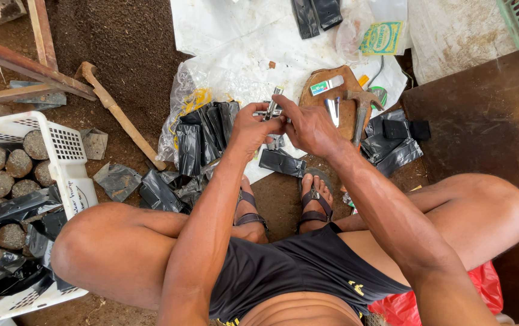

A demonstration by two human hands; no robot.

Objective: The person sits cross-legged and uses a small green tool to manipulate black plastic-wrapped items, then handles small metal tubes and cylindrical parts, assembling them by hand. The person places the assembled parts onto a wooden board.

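My left hand [252,128] and my right hand [309,127] meet above my sandalled feet and together grip a small metal stapler [272,107]. A folded black plastic bag [281,162] lies on the ground just below the hands. More black bags [206,130] are heaped inside a clear plastic sack to the left of my left hand. A hammer [362,108] and a shiny metal piece [332,110] rest on a wooden board [351,118] just right of my right hand.
A white crate [66,151] at the left holds several round soil-filled bags. A wooden handle [120,118] lies on the dirt. White sheeting [235,36] spreads at the top, black bags [395,148] pile at the right, and a dark board [488,133] fills the right side.
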